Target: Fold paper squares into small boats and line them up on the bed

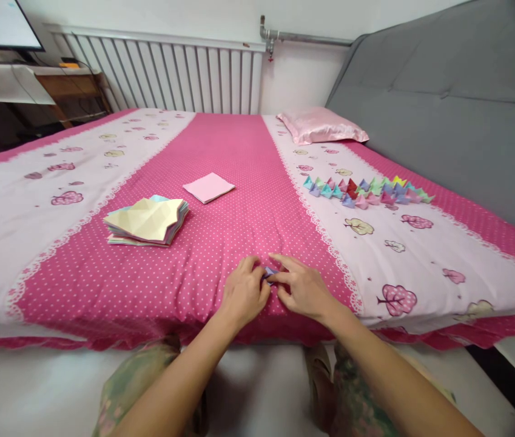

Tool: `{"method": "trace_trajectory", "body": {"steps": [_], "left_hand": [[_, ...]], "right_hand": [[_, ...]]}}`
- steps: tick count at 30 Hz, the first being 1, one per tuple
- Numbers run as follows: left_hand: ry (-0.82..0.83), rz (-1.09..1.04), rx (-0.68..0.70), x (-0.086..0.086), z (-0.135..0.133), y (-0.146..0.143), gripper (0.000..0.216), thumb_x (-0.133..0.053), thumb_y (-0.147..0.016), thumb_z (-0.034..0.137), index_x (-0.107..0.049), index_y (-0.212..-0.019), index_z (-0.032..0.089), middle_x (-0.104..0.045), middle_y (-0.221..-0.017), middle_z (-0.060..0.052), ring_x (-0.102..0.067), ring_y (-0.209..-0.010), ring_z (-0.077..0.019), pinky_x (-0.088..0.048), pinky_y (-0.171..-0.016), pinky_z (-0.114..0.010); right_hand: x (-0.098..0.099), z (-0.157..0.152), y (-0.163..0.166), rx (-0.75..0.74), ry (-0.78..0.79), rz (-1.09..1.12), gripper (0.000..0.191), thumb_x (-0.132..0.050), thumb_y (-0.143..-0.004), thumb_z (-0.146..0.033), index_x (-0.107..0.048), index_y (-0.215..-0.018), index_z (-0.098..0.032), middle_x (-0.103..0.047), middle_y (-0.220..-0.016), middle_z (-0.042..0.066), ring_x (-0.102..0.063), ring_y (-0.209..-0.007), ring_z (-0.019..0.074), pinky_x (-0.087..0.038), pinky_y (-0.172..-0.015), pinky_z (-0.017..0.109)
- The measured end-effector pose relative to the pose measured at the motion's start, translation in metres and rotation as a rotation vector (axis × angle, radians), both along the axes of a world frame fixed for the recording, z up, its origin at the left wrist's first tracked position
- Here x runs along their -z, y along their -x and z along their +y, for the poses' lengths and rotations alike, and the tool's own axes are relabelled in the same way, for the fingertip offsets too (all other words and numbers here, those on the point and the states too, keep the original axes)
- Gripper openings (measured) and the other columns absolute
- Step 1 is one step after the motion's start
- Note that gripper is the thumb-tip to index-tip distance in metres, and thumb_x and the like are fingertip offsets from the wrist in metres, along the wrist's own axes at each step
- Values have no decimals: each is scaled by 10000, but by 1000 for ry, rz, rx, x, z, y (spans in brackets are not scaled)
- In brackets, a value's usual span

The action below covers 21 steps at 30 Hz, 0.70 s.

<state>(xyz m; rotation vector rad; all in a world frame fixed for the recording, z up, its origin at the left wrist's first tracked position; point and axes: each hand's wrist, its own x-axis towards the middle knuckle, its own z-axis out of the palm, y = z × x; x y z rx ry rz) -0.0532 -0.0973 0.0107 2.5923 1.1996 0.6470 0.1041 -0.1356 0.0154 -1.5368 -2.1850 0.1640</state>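
Both my hands rest on the near edge of a bed with a pink dotted sheet (221, 182). My left hand (242, 292) and my right hand (301, 287) pinch a small folded piece of blue-purple paper (269, 272) between their fingertips. The paper is mostly hidden by my fingers. A stack of creased coloured paper sheets (148, 221), yellow on top, lies to the left. Beyond it sits a flat pink paper square (208, 186). Several small folded paper shapes (366, 191) in many colours lie in rows to the right.
A pink satin pillow (321, 125) lies at the far end by a grey padded headboard (457, 103). A white radiator (166, 73) runs along the back wall. A desk with a monitor (2, 24) stands at far left. My knees are below the bed edge.
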Motion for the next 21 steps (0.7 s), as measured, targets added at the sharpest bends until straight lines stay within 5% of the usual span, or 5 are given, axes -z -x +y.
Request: {"method": "trace_trajectory", "body": {"steps": [8, 14, 21], "left_hand": [[17, -61, -87, 4, -2, -6, 169, -470, -773, 227, -613, -836, 162, -557, -976, -89, -540, -903, -195, -451, -772, -309], [42, -53, -237, 4, -5, -15, 138, -511, -748, 210, -634, -801, 175, -572, -977, -76, -548, -878, -194, -446, -752, -316], [50, 28, -258, 0, -6, -18, 143, -509, -753, 166, -650, -771, 183, -572, -919, -72, -544, -864, -197, -429, -737, -312]], "right_hand": [[-3, 1, -4, 51, -26, 139, 249, -491, -687, -88, -679, -812, -193, -612, -1106, 75, -586, -977, 186, -468, -857, 323], [-5, 1, -2, 72, -35, 127, 215, -495, -694, -103, -661, -806, -183, -631, -1053, 75, -597, -940, 178, -474, -836, 301], [-4, 0, -3, 121, -26, 42, 222, -514, -715, -175, -660, -881, -177, -622, -1091, 81, -594, -955, 205, -474, -827, 326]]}}
